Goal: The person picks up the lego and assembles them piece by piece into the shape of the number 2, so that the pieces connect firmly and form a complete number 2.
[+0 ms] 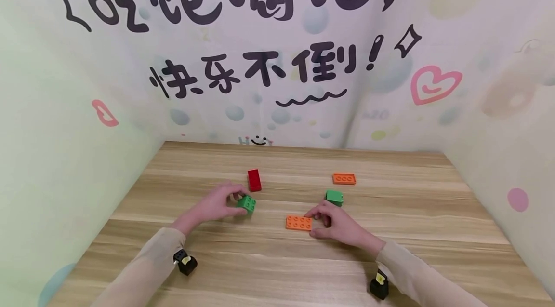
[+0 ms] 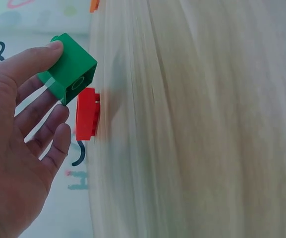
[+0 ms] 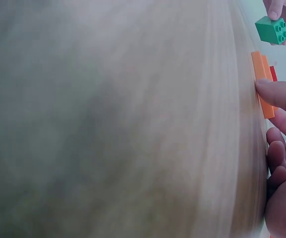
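Between thumb and fingers, my left hand [image 1: 217, 203] pinches a green toy brick [image 1: 246, 204]. The left wrist view shows this brick [image 2: 72, 62] tilted and off the table, part of its hollow underside visible. My right hand [image 1: 336, 224] grips the right end of a flat orange studded brick [image 1: 298, 223], which lies studs up on the table. In the right wrist view the thumb covers part of the orange brick [image 3: 257, 63]. Just beyond the right hand sits another green brick [image 1: 334, 196]. A red brick [image 1: 254, 180] lies a little past the left hand.
Farther back on the right, a second flat orange brick [image 1: 344, 179] lies on the wooden table [image 1: 277, 268]. A printed cloth wall [image 1: 260, 119] stands along the table's back edge, with pale walls at both sides. Each wrist wears a small black camera.
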`<action>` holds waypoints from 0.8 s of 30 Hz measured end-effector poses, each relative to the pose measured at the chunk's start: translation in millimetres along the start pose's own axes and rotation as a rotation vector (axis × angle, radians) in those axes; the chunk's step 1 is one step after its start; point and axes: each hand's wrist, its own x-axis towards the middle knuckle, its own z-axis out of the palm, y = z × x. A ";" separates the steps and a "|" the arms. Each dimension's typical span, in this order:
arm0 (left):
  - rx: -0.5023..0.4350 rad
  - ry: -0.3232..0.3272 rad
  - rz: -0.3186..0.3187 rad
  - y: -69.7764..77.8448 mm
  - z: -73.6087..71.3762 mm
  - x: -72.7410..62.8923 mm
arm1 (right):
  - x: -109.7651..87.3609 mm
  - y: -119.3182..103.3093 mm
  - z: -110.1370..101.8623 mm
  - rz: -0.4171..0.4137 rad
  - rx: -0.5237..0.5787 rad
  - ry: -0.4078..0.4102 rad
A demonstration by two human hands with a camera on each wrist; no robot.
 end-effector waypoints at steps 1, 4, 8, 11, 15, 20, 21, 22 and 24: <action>-0.006 0.002 -0.008 0.8 0.8 0.5 | 0.1 0.7 0.3 -0.001 0.002 0.003; -0.026 0.010 -0.027 3.6 3.3 2.7 | 0.1 1.8 0.5 -0.006 0.004 0.004; -0.053 0.025 -0.033 6.7 6.4 4.7 | 0.3 1.8 -0.1 -0.005 0.008 0.001; -0.080 0.039 -0.034 8.6 9.2 5.2 | 0.7 2.3 0.1 -0.004 0.007 -0.003; -0.136 0.053 -0.046 12.1 12.8 4.7 | 0.6 2.4 0.2 -0.010 0.001 -0.001; -0.213 0.052 -0.086 17.4 17.1 5.7 | -0.6 -0.2 -1.2 -0.029 0.004 0.005; -0.225 0.052 -0.094 18.6 18.1 6.2 | -0.7 -0.6 -1.3 -0.031 0.005 0.006; -0.233 0.053 -0.095 19.5 19.2 6.9 | -0.8 -0.8 -1.4 -0.032 0.006 0.006; -0.247 0.058 -0.090 21.7 21.2 8.2 | -1.0 -1.2 -1.6 -0.032 0.009 0.007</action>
